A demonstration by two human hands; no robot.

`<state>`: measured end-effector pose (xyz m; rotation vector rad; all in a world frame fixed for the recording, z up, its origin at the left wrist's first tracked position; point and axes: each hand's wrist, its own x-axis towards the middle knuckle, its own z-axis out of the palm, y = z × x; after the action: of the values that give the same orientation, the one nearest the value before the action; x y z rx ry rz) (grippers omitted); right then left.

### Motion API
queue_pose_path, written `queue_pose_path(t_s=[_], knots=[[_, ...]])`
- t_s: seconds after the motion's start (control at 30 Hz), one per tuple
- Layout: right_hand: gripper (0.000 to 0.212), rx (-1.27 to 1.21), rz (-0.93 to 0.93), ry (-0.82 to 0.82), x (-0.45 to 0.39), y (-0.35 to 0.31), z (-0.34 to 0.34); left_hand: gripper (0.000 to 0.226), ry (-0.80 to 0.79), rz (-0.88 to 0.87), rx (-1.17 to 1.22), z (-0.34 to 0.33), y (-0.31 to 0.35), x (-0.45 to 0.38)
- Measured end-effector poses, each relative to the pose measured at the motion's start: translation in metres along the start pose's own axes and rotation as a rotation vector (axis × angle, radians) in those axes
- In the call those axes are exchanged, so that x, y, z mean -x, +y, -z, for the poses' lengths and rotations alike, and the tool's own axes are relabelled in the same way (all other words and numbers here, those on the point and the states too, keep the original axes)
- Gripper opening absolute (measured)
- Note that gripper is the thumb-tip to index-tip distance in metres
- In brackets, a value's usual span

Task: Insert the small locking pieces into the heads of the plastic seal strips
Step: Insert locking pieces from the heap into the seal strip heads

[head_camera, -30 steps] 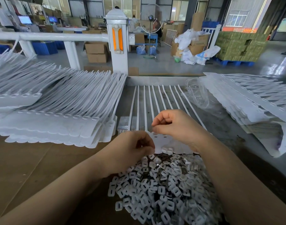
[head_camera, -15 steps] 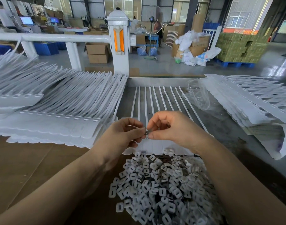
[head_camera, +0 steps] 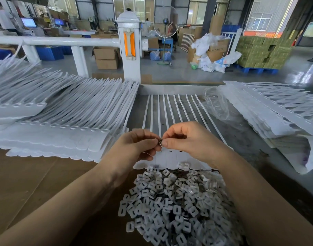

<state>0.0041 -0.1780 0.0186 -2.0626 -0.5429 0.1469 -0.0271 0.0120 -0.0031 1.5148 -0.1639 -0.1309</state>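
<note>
Both hands, left hand (head_camera: 134, 148) and right hand (head_camera: 189, 141), are pinching one locking piece (head_camera: 159, 142) at centre frame; loosening fingers risk dropping it into the pile (head_camera: 173, 206).

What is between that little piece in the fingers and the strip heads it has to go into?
Nothing visible. Both hands, left hand and right hand, pinch the small locking piece just above the sheet of strip heads; only open air lies beneath it. The pile of loose pieces lies nearer the person.
</note>
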Motion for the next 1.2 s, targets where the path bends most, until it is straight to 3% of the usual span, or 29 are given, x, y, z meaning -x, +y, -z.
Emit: queue_pose_path(t_s=[0.27, 0.6, 0.8, 1.2], knots=[[0.004, -0.015, -0.03, -0.01, 0.0004, -0.0019, 0.0017, 0.012, 0.016, -0.038, 0.038, -0.0001, 0.0014, 0.001], [0.016, -0.03, -0.082, -0.051, 0.0033, -0.0051, 0.0066, 0.012, 0.078, -0.071, 0.038, 0.0024, 0.0004, -0.0018], [0.005, -0.019, -0.051, 0.036, 0.0, -0.0028, 0.0014, 0.02, 0.12, -0.128, -0.104, 0.0014, -0.0018, -0.001], [0.01, 0.1, -0.058, 0.003, -0.002, 0.0009, -0.0007, 0.019, 0.184, -0.204, -0.376, -0.0041, -0.0038, 0.0011]])
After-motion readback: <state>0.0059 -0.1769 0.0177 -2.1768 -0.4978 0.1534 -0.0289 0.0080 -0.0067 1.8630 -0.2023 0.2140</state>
